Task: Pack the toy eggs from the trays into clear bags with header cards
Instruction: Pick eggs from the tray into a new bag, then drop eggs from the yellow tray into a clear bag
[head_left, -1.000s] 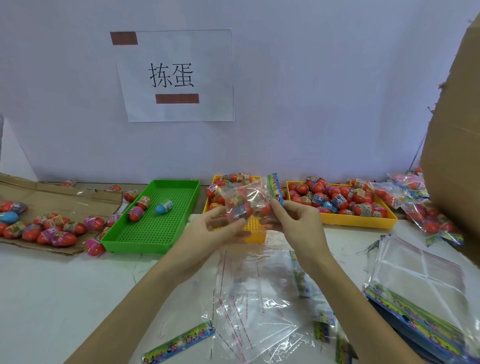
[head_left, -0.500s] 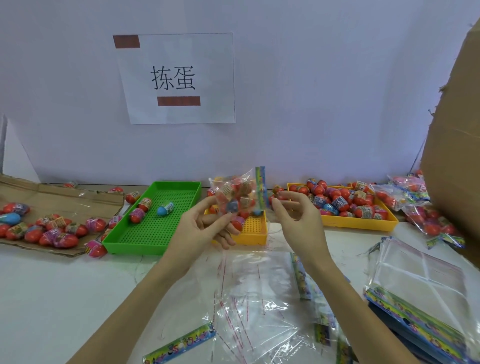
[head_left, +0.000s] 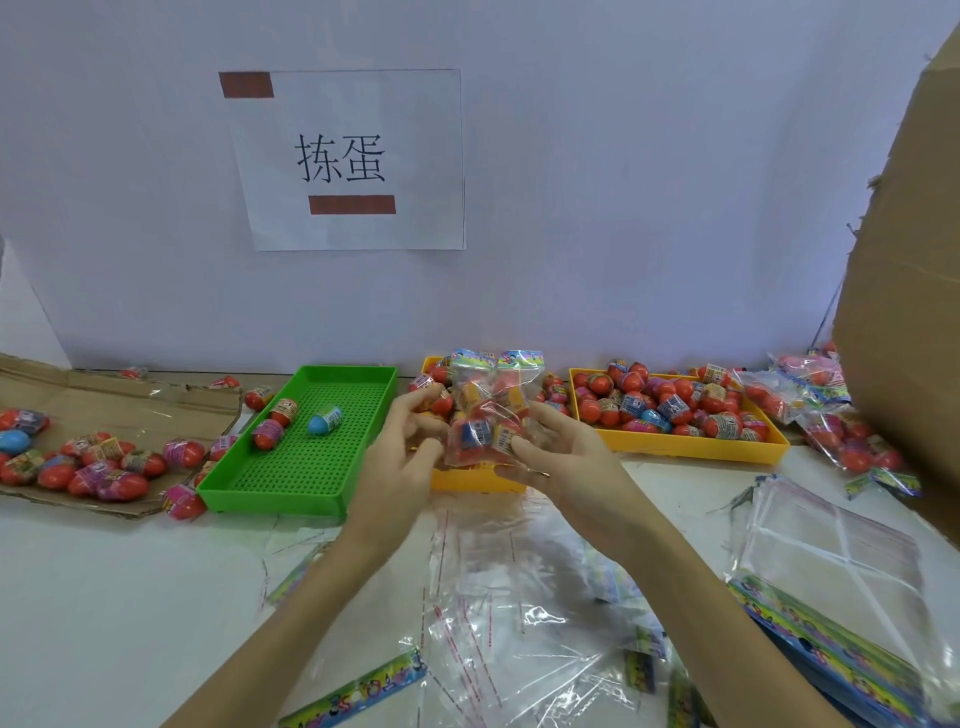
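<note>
Bag (head_left: 491, 410), clear, filled with toy eggs, header card (head_left: 497, 360) upright at its top; held above the near edge of the middle yellow tray (head_left: 470, 480), between both hands.

Left hand (head_left: 402, 452): fingers curled at the bag's left side; whether they grip the film or only touch it cannot be told.

Right hand (head_left: 563, 457): palm up, fingers loosely bent, cradling the bag's lower right corner from beneath.

Step in hand, as judged: finishing one packed bag, with eggs already inside and the card on top.

Next move, as judged: the bag goes to the packed bags (head_left: 810, 410) at far right, then a fresh one comes from the stack of empty bags (head_left: 831, 566) at near right; this calls for a firm hold so the slippery film does not slide free.

Stock remaining: right yellow tray (head_left: 691, 449) heaped with eggs; green tray (head_left: 291, 493) at left holding three loose eggs (head_left: 324, 420); more eggs on the cardboard sheet (head_left: 104, 395) at far left. Loose bags (head_left: 519, 623) lie on the near table (head_left: 104, 597).
</note>
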